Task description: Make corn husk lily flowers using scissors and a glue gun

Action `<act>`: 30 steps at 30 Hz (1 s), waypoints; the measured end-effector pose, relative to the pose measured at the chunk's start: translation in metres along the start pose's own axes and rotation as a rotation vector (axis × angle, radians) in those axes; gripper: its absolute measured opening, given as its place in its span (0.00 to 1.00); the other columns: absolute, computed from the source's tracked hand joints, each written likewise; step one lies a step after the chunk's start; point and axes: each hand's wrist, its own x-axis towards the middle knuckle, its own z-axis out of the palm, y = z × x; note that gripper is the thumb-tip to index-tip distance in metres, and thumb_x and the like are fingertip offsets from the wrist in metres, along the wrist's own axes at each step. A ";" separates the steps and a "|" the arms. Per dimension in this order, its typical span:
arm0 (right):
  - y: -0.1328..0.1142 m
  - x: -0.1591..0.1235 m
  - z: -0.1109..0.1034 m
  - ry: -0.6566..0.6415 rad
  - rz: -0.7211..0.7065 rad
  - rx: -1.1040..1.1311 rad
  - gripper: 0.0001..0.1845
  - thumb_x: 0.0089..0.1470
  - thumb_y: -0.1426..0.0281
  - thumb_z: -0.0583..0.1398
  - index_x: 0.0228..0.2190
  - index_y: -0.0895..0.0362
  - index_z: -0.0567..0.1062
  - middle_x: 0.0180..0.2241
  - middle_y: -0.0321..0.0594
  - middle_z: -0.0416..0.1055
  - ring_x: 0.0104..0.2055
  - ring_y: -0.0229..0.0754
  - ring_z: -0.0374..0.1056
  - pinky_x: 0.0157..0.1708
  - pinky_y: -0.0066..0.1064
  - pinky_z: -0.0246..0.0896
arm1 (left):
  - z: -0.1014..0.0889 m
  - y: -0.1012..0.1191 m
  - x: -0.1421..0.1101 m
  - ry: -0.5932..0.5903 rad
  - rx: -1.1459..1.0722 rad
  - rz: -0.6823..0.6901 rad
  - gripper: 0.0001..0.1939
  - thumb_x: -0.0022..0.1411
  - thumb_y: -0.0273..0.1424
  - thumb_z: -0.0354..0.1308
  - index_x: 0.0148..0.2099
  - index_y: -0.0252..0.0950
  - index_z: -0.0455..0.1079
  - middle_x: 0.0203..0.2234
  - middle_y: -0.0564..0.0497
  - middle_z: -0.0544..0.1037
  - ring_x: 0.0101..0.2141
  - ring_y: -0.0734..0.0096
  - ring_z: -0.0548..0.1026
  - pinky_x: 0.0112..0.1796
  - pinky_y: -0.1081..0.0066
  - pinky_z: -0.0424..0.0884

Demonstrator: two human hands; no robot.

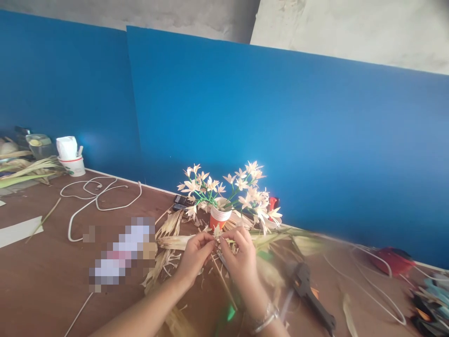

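Over the husk scraps, both hands meet just in front of an orange-and-white paper cup (220, 216). Thumb and fingers of my left hand (197, 256) are pinched together at a small pale husk flower (218, 231). My right hand (242, 255), with a bracelet at its wrist, pinches the same flower from the other side. Its stem is hidden by the fingers. Bunches of finished-looking husk flowers (245, 185) on green stems stand in the cup. Dry corn husks (175, 242) and thin shreds lie around and under the hands.
A black glue gun (310, 295) lies right of my right hand. A white cable (101, 199) loops at the left, near a blurred-out object (122, 255). A black phone (181, 202) sits behind the husks. Blue panels (280, 131) border the brown table (45, 285).
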 end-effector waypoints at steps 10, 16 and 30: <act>0.001 0.000 0.000 0.011 -0.040 -0.065 0.06 0.52 0.76 0.55 0.28 0.55 0.71 0.29 0.37 0.66 0.34 0.42 0.62 0.33 0.32 0.58 | -0.001 -0.002 0.000 -0.030 0.050 0.044 0.11 0.52 0.38 0.60 0.28 0.35 0.67 0.14 0.61 0.61 0.16 0.82 0.55 0.17 0.80 0.49; 0.001 0.000 0.000 0.003 -0.045 -0.072 0.06 0.52 0.76 0.55 0.28 0.55 0.71 0.29 0.38 0.66 0.34 0.42 0.62 0.33 0.32 0.58 | -0.002 -0.002 -0.001 -0.037 0.100 0.079 0.11 0.56 0.38 0.57 0.28 0.35 0.67 0.13 0.62 0.59 0.16 0.82 0.55 0.18 0.80 0.50; -0.003 0.000 0.002 0.013 -0.090 -0.152 0.07 0.50 0.79 0.55 0.28 0.55 0.69 0.29 0.38 0.66 0.33 0.42 0.61 0.33 0.33 0.57 | -0.005 -0.008 0.001 -0.032 0.174 0.193 0.09 0.57 0.34 0.56 0.28 0.35 0.68 0.18 0.59 0.66 0.20 0.79 0.60 0.22 0.78 0.56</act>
